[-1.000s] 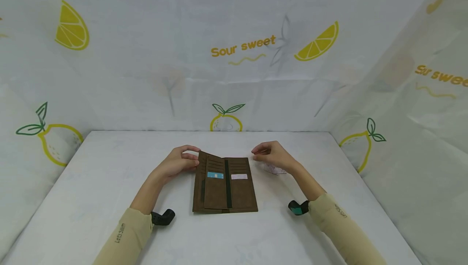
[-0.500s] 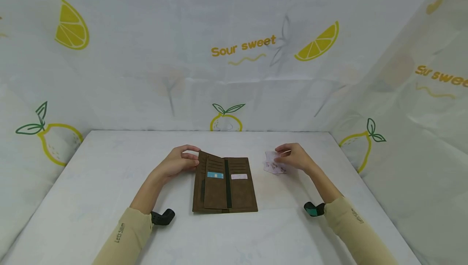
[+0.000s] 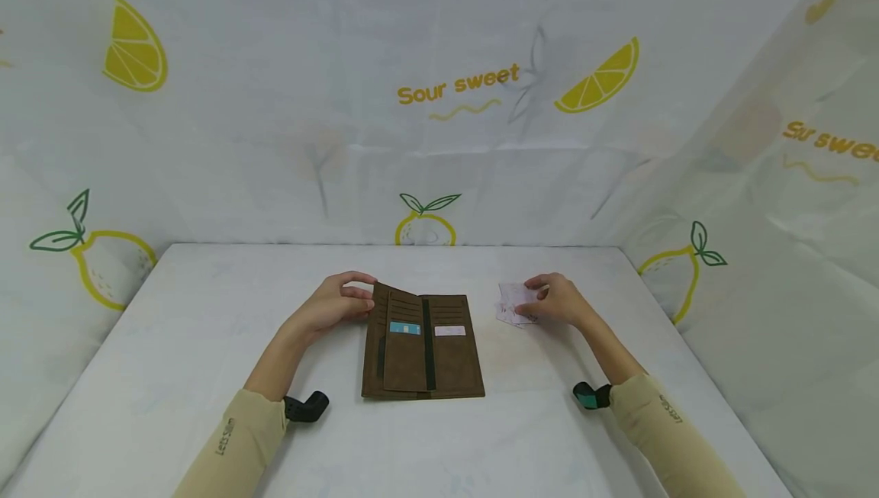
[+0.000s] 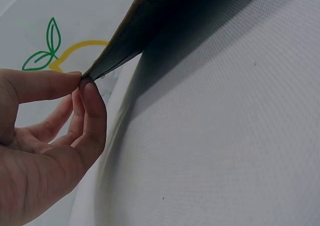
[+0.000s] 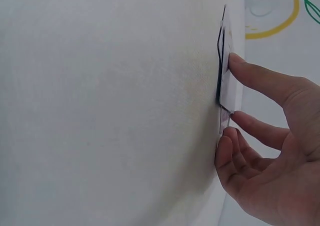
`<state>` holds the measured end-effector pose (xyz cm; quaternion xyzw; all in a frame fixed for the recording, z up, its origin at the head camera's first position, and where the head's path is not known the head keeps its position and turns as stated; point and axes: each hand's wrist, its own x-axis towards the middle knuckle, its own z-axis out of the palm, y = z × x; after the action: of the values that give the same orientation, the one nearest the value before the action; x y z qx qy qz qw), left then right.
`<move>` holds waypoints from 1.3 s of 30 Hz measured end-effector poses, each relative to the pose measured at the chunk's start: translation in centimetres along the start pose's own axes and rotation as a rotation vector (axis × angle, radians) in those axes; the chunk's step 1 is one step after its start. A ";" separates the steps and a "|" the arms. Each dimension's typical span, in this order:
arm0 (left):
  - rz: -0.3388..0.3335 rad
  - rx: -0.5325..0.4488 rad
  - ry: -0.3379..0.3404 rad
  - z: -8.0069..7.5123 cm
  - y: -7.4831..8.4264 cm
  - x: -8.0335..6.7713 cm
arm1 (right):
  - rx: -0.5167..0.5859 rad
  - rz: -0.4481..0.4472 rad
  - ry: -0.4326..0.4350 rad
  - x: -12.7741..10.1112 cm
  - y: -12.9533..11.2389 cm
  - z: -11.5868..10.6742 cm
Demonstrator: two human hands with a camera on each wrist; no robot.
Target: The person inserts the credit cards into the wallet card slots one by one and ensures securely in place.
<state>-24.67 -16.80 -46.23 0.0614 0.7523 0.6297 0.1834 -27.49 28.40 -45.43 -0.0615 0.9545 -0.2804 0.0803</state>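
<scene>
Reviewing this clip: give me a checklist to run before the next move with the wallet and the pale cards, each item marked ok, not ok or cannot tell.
1. Wallet open: ok, spread on the table, its left side partly raised.
2. Left hand on the wallet: ok, it pinches the far left corner.
3. Right hand at the pale cards: ok, it touches them.
4. One card securely gripped by itself: cannot tell, they overlap.
5. Pale cards at the wallet: not ok, they are off to its right, apart from it.
6. Free slot: cannot tell; a blue card and a pinkish card show, but the slot insides are hidden.
</scene>
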 end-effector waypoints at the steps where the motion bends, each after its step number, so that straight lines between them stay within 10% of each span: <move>1: 0.001 0.001 0.000 0.0 0.0 0.0 | 0.002 0.000 0.001 0.0 0.0 0.0; 39: 0.000 0.000 0.006 0.1 0.1 0.0 | 0.388 -0.070 -0.068 1.5 -5.7 2.2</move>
<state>-24.65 -16.68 -46.20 0.0595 0.7529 0.6300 0.1809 -28.16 22.26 -44.37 -0.0875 0.8766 -0.4596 0.1130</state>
